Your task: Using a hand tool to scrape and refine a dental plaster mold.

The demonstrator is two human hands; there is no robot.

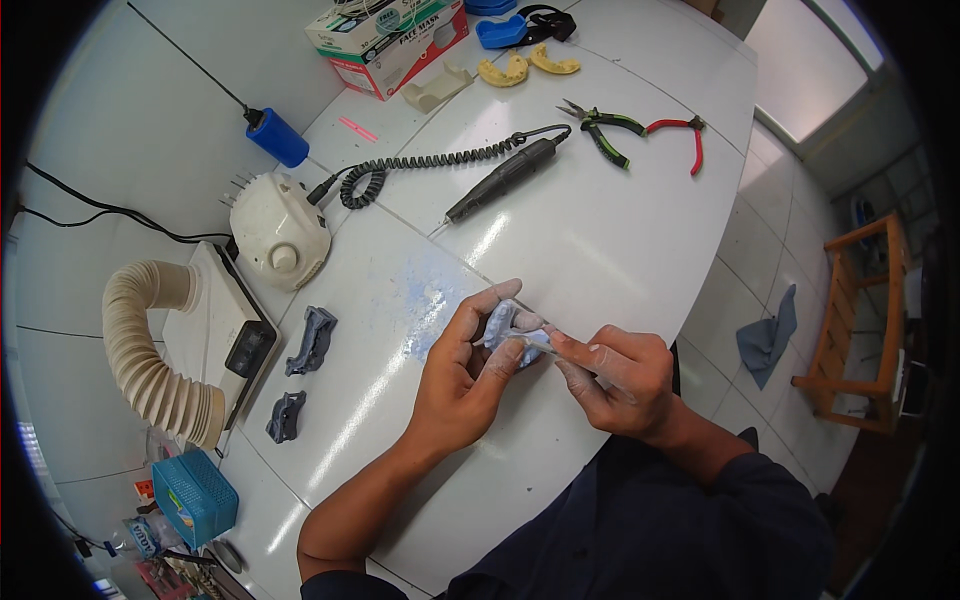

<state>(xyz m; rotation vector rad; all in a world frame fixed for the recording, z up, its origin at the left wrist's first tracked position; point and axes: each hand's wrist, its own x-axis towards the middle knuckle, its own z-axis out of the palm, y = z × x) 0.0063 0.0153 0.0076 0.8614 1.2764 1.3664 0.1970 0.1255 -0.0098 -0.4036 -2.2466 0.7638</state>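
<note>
A light blue dental cast (497, 322) is gripped in my left hand (460, 380), the thumb pressing its near side and the fingers curled round its far side. Powder whitens the fingers of both hands. My right hand (625, 378) is closed, thumb and fingers pinched at the right side of the cast. What it pinches is slim and mostly hidden, so I cannot make it out. Pale blue dust and crumbs (425, 305) lie on the white tiled table (580, 250) just beyond my left hand.
Beyond my hands lie a black handpiece (505, 180) with a coiled cord, green-handled pliers (605, 130) and red-handled pliers (680, 130). Two dark grey moulds (312, 340), a white control unit (280, 230) and a dust extractor hose (150, 340) stand left. Yellow casts (503, 70) sit farther back.
</note>
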